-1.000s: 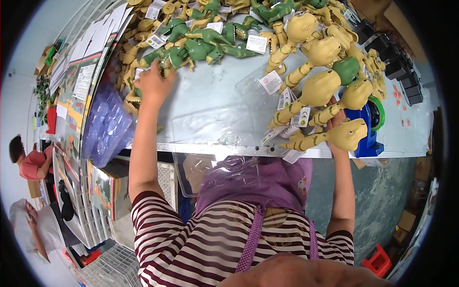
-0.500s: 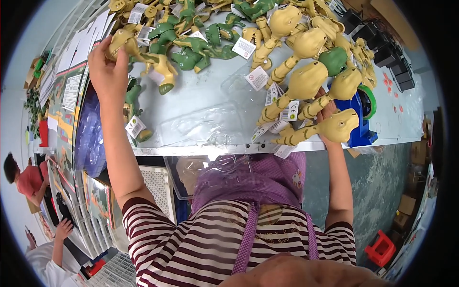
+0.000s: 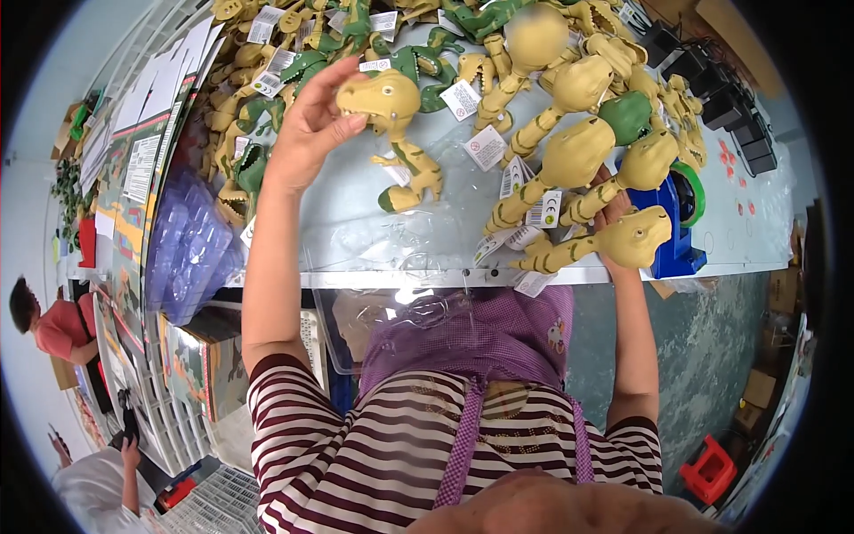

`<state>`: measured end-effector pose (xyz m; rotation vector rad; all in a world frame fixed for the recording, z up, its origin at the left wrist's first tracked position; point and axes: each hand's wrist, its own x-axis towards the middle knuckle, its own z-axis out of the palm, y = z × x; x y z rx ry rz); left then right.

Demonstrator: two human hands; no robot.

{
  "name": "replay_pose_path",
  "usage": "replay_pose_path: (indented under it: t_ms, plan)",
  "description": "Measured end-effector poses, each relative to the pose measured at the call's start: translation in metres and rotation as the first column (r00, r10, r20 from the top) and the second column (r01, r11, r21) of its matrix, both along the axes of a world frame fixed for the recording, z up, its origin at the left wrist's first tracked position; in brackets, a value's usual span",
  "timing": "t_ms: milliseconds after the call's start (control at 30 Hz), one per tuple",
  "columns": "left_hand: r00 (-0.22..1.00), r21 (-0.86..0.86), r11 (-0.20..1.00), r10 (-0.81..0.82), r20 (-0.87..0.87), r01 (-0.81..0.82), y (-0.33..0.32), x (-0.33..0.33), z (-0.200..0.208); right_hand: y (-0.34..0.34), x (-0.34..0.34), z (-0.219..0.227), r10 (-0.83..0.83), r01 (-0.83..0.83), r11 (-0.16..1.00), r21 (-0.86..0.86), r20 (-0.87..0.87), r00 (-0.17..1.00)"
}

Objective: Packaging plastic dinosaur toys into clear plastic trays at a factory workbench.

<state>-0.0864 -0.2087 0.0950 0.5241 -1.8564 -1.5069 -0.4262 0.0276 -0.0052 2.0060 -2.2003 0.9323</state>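
Observation:
My left hand [image 3: 313, 129] pinches a tan toy dinosaur [image 3: 400, 147] by the snout, thumb below the jaw. Its green-striped body hangs down over the table. On the right, my right hand [image 3: 610, 214] reaches up behind several long-necked tan toy dinosaurs [image 3: 578, 153]; their heads and necks hide most of its fingers. Nearest to it is the lowest long-necked head [image 3: 634, 237], above my wrist. White tags [image 3: 485, 148] hang from these toys. Under the toy in my left hand lies a clear plastic tray [image 3: 374, 240] on the table.
Green and tan toy dinosaurs [image 3: 253, 167] crowd the table's far and left sides. A blue tape dispenser [image 3: 673, 230] with green tape stands at the right. Clear plastic shells [image 3: 189, 245] are stacked at the left edge. Black boxes [image 3: 729, 102] sit far right. Two other people are at the left.
My left hand has moved right with the tan dinosaur, from the table's left side toward the middle above the clear tray. My right hand stays behind the long-necked toys.

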Motion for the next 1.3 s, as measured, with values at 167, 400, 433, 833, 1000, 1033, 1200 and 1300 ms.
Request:
replay_pose_path:
  t_ms: [167,400,433,833,1000,1033,1200,1300]
  plan:
    - [0.963,0.353,0.923,-0.06,-0.263,0.154,0.013,-0.025,-0.024,0.0,-0.002,-0.001,0.002,-0.002,1.0,0.016,-0.013,1.0]
    - [0.998,0.411,0.912,-0.009,0.059,-0.016,0.026,-0.045,-0.032,0.001,0.003,0.004,-0.016,0.016,0.999,0.033,0.021,1.0]
    - [0.994,0.364,0.93,0.006,0.107,-0.045,0.025,-0.041,-0.03,0.002,0.003,0.004,-0.018,0.017,0.999,0.031,0.031,0.999]
    - [0.945,0.31,0.951,0.093,-0.315,0.01,0.028,-0.01,-0.007,-0.001,-0.001,0.001,0.01,-0.01,1.0,0.003,-0.029,1.0]
    - [0.749,0.535,0.754,0.087,-0.657,0.381,0.032,-0.022,-0.007,-0.001,-0.003,-0.001,-0.014,0.014,0.999,0.029,0.005,1.0]
    - [0.763,0.589,0.74,0.162,-0.625,0.325,0.032,-0.024,-0.006,0.0,-0.003,-0.001,-0.012,0.012,1.0,0.028,0.01,1.0]
    - [0.873,0.563,0.742,-0.061,-0.484,0.364,0.041,-0.043,-0.025,-0.002,-0.011,-0.014,-0.012,0.012,1.0,0.02,0.026,1.0]
    - [0.959,0.463,0.84,-0.24,-0.147,0.282,0.048,-0.06,-0.022,-0.001,-0.016,-0.02,0.02,-0.02,1.0,0.003,0.03,0.999]
